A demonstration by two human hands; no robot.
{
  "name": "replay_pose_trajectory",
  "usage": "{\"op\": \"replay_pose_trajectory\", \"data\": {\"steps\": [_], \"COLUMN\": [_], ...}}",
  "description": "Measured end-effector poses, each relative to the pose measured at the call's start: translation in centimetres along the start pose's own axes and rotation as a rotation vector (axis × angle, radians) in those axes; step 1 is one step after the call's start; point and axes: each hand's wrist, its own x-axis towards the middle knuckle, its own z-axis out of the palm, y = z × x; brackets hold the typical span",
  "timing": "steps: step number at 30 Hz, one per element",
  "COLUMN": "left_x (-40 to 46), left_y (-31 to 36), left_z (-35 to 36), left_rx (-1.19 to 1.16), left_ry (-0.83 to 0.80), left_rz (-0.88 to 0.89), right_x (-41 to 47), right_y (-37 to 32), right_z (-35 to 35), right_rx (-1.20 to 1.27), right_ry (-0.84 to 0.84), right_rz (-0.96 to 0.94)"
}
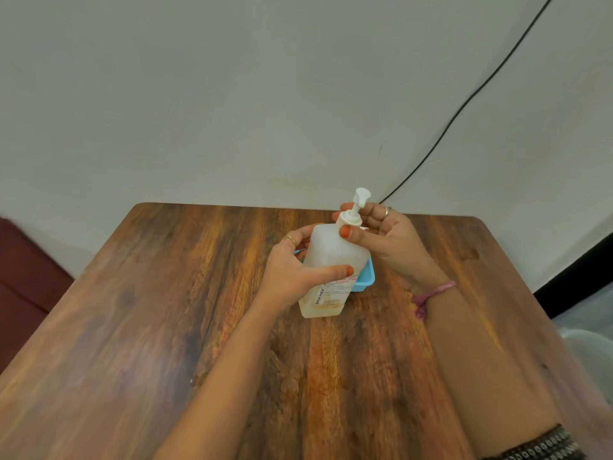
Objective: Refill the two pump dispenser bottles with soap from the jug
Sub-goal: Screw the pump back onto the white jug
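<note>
A translucent white pump dispenser bottle (331,260) with a printed label stands on the wooden table (166,310), tilted slightly toward me. A thin layer of yellowish liquid sits at its bottom. My left hand (295,273) wraps around the bottle's body. My right hand (381,237) grips the white pump collar (351,220) at the neck, with the pump head (362,195) sticking up above my fingers. No jug and no second dispenser bottle are in view.
A small blue tray (365,280) lies right behind the bottle, mostly hidden by it. A black cable (464,107) runs down the white wall to the table's far edge. A pale round object (590,353) sits off the table's right side.
</note>
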Motion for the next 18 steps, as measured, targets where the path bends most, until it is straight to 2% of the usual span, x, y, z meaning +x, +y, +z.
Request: {"op": "replay_pose_trajectory", "data": {"steps": [5, 11, 18], "left_x": [-0.1, -0.3, -0.4], "left_y": [-0.2, -0.1, -0.3], "left_z": [0.0, -0.1, -0.1], "left_rx": [0.001, 0.002, 0.012], "left_ry": [-0.001, -0.013, -0.011], "left_rz": [-0.005, 0.003, 0.012], "right_x": [0.2, -0.3, 0.4], "right_y": [1.2, -0.3, 0.2], "right_z": [0.3, -0.9, -0.5], "right_rx": [-0.074, -0.062, -0.257], "right_ry": [0.122, -0.115, 0.057], "right_rz": [-0.025, -0.029, -0.051]}}
